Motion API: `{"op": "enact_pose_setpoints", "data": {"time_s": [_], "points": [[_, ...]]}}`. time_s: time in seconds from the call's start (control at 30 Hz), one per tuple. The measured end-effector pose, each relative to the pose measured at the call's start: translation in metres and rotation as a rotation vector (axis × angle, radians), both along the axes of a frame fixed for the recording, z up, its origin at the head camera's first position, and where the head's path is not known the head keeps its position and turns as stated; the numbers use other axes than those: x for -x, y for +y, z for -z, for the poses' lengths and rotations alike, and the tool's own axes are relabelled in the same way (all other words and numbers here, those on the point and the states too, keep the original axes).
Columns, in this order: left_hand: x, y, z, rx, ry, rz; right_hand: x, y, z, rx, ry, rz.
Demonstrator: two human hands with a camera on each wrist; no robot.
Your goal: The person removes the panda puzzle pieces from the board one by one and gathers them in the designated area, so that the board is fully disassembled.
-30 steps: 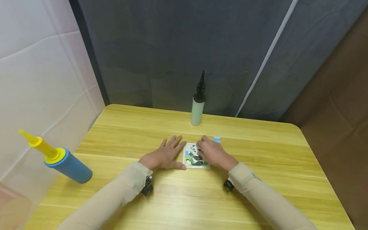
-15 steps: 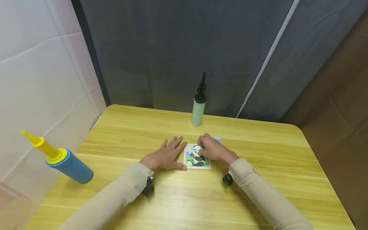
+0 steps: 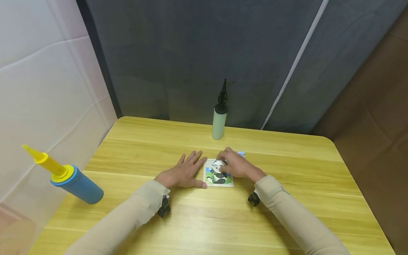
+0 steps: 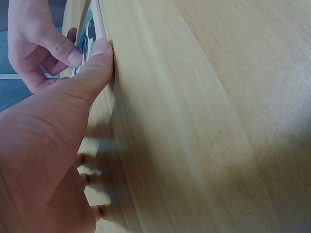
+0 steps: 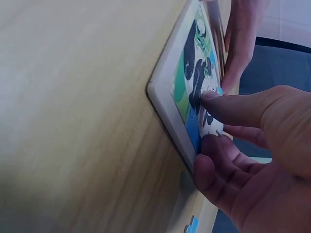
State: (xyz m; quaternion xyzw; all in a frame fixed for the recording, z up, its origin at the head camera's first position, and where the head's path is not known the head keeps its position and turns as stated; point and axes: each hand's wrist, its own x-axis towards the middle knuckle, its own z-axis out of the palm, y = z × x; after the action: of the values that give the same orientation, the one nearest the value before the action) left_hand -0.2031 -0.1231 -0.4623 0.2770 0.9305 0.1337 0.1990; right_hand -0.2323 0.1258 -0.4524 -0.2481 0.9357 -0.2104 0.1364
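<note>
A small panda jigsaw puzzle [image 3: 218, 180] in a pale frame lies flat on the table between the hands. My left hand [image 3: 185, 173] rests beside it with fingers spread, thumb and index finger touching the frame's left edge. Over the upper right of the picture, my right hand [image 3: 238, 165] pinches a puzzle piece [image 5: 210, 116] with part of the panda on it, thumb on one side and fingers on the other. That piece is partly hidden by the fingers. A loose blue puzzle piece [image 3: 241, 154] lies just behind the right hand.
A pale green hand pump [image 3: 219, 124] with a black nozzle stands at the back of the wooden table [image 3: 204, 226]. On the left stands a blue and yellow hand pump [image 3: 79, 186]. Grey, white and brown cloths hang around the table.
My right hand has shifted slightly, its fingers working over the top of the puzzle, and more of the panda's face has come into view. The left hand stays in place.
</note>
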Motion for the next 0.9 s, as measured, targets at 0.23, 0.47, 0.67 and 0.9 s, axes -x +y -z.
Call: {"op": "enact_pose_setpoints", "data": {"time_s": [0.23, 0.47, 0.67, 0.9], "points": [[-0.001, 0.0, -0.001, -0.01, 0.006, 0.005, -0.004, 0.001, 0.004, 0.02, 0.054, 0.011], [-0.001, -0.001, -0.001, -0.014, 0.011, 0.006, -0.006, 0.002, 0.008, 0.051, 0.076, 0.014], [0.0, -0.002, 0.001, -0.019, 0.005, 0.001, -0.004, 0.001, 0.011, 0.08, 0.068, 0.017], [-0.001, -0.001, 0.0, -0.017, -0.001, 0.0, 0.005, 0.003, 0.011, 0.166, -0.049, 0.04]]}}
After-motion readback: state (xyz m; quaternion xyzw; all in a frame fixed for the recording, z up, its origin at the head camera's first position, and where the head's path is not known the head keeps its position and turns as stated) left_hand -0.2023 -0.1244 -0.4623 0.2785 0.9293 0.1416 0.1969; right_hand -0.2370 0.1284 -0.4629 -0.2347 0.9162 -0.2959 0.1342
